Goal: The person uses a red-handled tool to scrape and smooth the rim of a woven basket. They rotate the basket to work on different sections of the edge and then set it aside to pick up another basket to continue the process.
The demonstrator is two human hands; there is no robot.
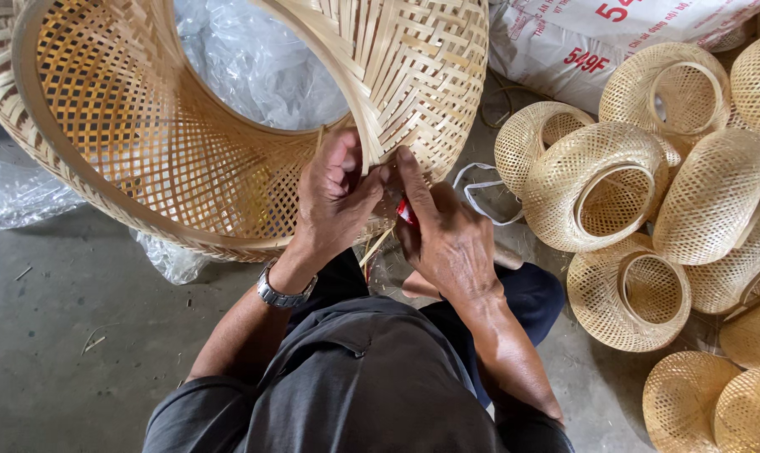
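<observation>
Pinching a pale bamboo strip (pixel 356 126) of the large woven bamboo basket (pixel 229 126) just beyond it, the left hand (pixel 334 197) clamps; the right hand (pixel 443 231) grips a red-handled tool (pixel 406 213).

White woven sack (pixel 598 38) with red print, lying on floor at top right, behind small woven baskets. Clear plastic bag (pixel 246 59) at top, behind large basket.

I am kneeling on the floor (pixel 53 335), my left hand (pixel 334 197) and right hand (pixel 447 239) meeting at the near rim of the big woven basket (pixel 229 109) lying before me. Small baskets (pixel 640 201) are piling up at my right, sacks (pixel 581 38) lying behind them.
</observation>
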